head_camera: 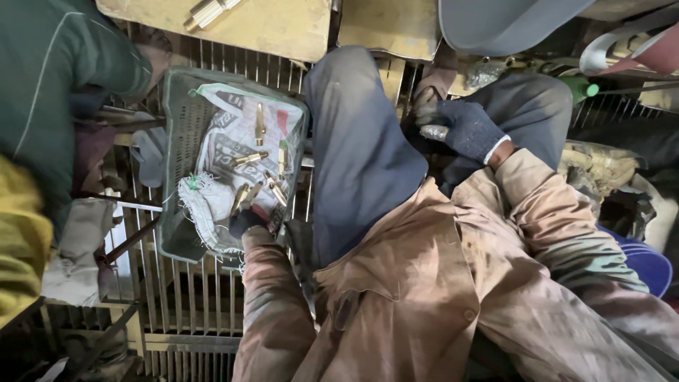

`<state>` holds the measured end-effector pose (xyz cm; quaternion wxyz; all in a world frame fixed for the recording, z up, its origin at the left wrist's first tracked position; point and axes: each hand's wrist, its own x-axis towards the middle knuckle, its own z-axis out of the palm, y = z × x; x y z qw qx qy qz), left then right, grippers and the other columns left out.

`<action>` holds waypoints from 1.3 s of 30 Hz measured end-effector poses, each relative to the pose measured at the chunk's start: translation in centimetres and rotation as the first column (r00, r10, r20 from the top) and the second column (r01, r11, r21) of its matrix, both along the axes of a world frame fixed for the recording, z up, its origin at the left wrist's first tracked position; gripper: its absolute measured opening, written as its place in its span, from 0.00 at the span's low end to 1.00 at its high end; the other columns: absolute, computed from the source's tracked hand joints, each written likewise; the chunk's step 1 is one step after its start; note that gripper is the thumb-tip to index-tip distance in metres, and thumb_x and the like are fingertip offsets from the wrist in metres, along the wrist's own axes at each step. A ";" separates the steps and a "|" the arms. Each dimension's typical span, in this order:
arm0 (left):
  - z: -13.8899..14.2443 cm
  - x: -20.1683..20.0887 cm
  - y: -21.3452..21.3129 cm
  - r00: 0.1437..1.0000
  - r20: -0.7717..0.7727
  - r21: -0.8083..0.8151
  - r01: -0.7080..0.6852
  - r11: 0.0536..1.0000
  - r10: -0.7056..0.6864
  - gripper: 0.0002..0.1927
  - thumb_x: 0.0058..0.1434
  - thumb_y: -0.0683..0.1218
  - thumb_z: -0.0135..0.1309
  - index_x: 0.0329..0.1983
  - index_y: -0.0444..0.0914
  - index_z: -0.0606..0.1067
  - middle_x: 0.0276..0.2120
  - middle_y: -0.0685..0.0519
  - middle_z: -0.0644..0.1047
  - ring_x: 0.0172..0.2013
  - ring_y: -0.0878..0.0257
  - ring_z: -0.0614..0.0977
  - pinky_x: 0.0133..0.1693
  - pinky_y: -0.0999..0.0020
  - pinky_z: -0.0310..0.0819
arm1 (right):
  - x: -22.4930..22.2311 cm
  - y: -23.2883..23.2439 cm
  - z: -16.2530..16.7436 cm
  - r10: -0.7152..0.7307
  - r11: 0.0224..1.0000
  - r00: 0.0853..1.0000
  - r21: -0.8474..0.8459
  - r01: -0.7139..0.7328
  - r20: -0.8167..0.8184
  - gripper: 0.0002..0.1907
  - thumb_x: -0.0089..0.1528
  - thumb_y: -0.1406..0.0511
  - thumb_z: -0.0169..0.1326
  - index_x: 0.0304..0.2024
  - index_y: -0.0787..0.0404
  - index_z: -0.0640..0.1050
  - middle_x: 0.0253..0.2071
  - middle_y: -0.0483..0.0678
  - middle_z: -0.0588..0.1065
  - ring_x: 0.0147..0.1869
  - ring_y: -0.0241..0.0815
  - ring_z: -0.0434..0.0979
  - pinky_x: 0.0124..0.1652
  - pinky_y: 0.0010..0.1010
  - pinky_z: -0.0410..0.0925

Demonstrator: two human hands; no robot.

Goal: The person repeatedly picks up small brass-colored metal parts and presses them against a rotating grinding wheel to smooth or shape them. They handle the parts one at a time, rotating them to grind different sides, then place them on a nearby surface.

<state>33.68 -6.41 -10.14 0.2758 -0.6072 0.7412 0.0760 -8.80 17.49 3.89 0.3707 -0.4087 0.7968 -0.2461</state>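
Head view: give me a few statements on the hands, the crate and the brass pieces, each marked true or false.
1. The left hand reaches into the green crate. True.
2. The crate is lined with a woven sack that bears brass pieces. True.
3. The right hand is bare. False: it wears a dark glove.
4. The brass pieces are stacked upright in neat rows. False: they lie scattered.
5. The right hand is inside the crate. False: it is beside the knee, apart from the crate.
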 end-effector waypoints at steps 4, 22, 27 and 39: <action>-0.2 -0.1 -1.6 0.927 -0.178 0.054 -0.325 0.944 0.329 0.15 0.63 0.56 0.56 0.39 0.42 0.83 0.38 0.49 0.84 0.41 0.55 0.83 0.41 0.63 0.77 | 0.1 -0.1 -0.1 0.006 1.000 1.000 0.007 -0.005 -0.010 0.19 0.61 0.61 0.63 0.53 0.60 0.81 0.46 0.55 0.81 0.49 0.51 0.83 0.49 0.38 0.73; 1.8 -5.5 -1.5 -0.219 -0.821 0.556 -0.518 0.650 0.528 0.08 0.59 0.38 0.56 0.38 0.28 0.80 0.34 0.47 0.82 0.33 0.56 0.81 0.38 0.63 0.77 | -1.2 1.8 -1.6 0.025 0.993 0.999 -0.120 -0.019 0.046 0.19 0.63 0.57 0.58 0.53 0.60 0.79 0.48 0.56 0.80 0.51 0.56 0.81 0.50 0.42 0.72; 3.5 -10.9 -5.4 -0.121 -0.942 0.336 -0.332 0.882 0.313 0.14 0.59 0.38 0.50 0.46 0.28 0.78 0.41 0.46 0.82 0.39 0.57 0.82 0.43 0.62 0.78 | -1.6 2.1 -1.9 0.040 0.983 0.998 -0.181 -0.031 0.046 0.20 0.63 0.57 0.59 0.52 0.63 0.80 0.47 0.56 0.81 0.50 0.55 0.82 0.51 0.40 0.73; 11.8 -27.2 -17.6 0.352 -0.757 -0.571 0.054 0.819 -0.551 0.19 0.62 0.37 0.62 0.56 0.31 0.75 0.49 0.42 0.80 0.48 0.50 0.84 0.48 0.59 0.80 | -2.4 2.5 -1.7 0.068 0.982 0.997 -0.174 -0.072 -0.027 0.19 0.63 0.55 0.58 0.49 0.63 0.80 0.42 0.58 0.80 0.46 0.60 0.80 0.45 0.45 0.73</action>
